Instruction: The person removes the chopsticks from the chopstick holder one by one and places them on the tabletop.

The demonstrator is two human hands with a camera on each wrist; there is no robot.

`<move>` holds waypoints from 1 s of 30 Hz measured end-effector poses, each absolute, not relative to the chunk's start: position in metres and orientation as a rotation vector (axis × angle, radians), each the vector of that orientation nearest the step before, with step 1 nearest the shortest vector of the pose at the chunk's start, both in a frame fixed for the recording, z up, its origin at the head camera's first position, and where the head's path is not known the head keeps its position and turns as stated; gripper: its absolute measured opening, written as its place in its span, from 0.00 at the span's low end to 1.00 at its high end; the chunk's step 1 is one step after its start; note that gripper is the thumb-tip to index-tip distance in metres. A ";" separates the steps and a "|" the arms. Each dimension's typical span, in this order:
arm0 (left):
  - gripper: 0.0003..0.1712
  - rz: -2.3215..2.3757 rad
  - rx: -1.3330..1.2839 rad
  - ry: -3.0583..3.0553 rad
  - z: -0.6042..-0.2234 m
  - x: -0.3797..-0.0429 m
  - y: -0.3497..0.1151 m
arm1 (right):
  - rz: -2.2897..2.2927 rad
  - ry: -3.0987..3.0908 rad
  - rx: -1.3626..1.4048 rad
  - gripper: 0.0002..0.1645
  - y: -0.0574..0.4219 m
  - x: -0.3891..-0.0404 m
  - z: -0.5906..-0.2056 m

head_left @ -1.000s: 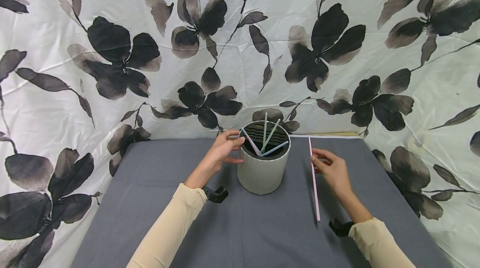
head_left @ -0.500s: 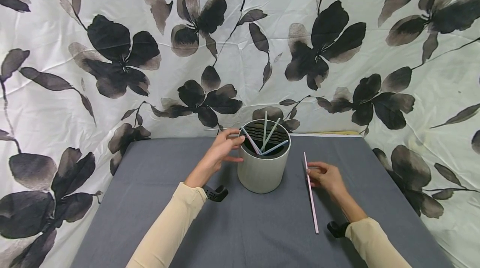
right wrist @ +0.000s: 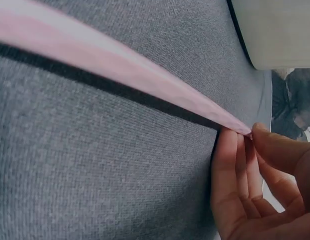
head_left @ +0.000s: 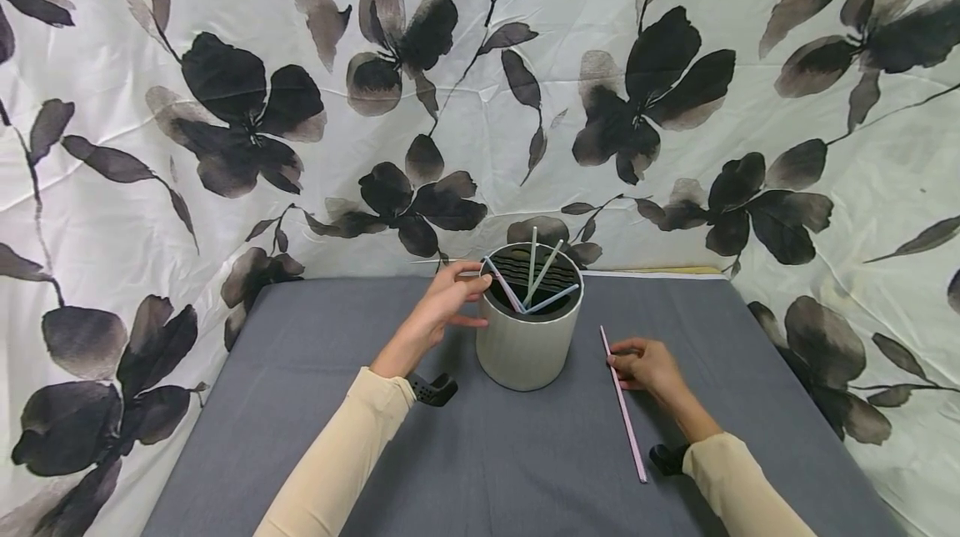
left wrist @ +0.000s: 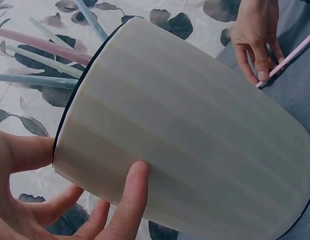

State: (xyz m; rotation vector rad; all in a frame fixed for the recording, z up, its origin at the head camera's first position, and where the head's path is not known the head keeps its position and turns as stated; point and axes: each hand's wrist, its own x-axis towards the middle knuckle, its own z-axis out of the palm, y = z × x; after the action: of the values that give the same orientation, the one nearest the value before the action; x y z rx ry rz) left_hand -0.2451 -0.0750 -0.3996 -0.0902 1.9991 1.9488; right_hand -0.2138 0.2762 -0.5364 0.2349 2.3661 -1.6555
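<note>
My left hand [head_left: 446,299] holds the side of a whitish cylindrical container [head_left: 522,353], fingers spread at its rim and one fingertip [left wrist: 139,172] on the outer wall. Thin straws stand slanted inside it: a blue straw [head_left: 555,298], a pink one and pale green ones [head_left: 534,249]. To the right of the container, my right hand [head_left: 648,366] pinches a long pink straw [head_left: 626,420] between thumb and fingers near its far end. The straw runs close over the grey cloth, its near end pointing toward me, with a dark shadow along it in the right wrist view.
A grey cloth [head_left: 480,454] covers the table under everything. Behind the table's back edge hangs a white sheet with dark flowers [head_left: 637,112]. A thin yellowish strip [head_left: 667,270] shows along the back right edge.
My right hand has moved toward me and slightly left with the pink straw, which now tilts more, its near end closer to me. The left hand and container have stayed put.
</note>
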 end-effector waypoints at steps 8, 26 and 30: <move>0.32 1.956 -0.093 1.997 -0.398 -0.245 -0.074 | -1.582 2.463 0.277 0.18 0.270 -0.215 -0.535; 0.32 1.957 -0.100 1.988 -0.398 -0.246 -0.075 | -1.557 2.562 0.357 0.15 0.264 -0.216 -0.540; 0.32 1.964 -0.094 1.980 -0.398 -0.246 -0.076 | -1.568 2.620 0.385 0.17 0.264 -0.215 -0.537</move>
State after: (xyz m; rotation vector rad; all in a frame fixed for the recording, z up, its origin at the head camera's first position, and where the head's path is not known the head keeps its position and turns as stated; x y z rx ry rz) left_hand -0.2460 -0.0756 -0.3985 -0.0940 1.9796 1.9642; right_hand -0.2152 0.2641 -0.5370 0.3849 2.6200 -1.5675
